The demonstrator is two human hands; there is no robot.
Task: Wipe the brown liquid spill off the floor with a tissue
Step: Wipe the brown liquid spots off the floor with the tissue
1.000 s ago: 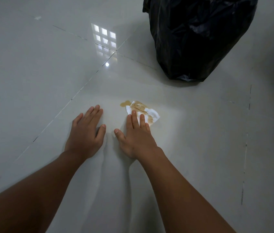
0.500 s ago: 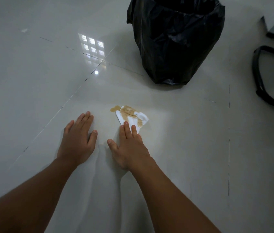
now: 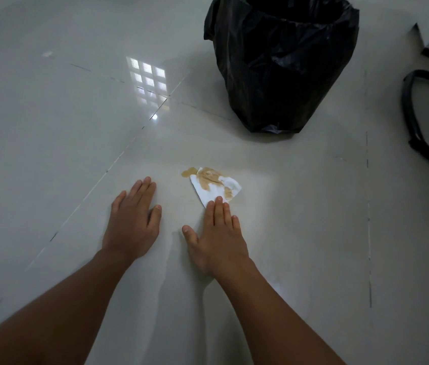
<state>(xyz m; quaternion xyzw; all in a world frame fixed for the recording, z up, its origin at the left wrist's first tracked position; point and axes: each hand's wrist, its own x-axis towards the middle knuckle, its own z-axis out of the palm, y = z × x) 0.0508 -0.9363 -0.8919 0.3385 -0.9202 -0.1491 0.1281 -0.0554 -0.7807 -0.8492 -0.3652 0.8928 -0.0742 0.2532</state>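
Tissue (image 3: 214, 187) soaked brown on the tiled floor (image 3: 50, 127), my right hand (image 3: 217, 234) flat, fingertips pressing its near edge, brown spill (image 3: 188, 172) beyond, my left hand (image 3: 132, 219) flat beside, apart from it

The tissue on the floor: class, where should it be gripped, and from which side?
Probably pinch the tissue at its dry white near corner, coming from the right hand's side; its far part is soaked brown, beside leftover spill.

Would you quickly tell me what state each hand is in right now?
Left hand: open, flat on the floor, holding nothing.
Right hand: open, straight fingertips pressing the near edge of the stained tissue.
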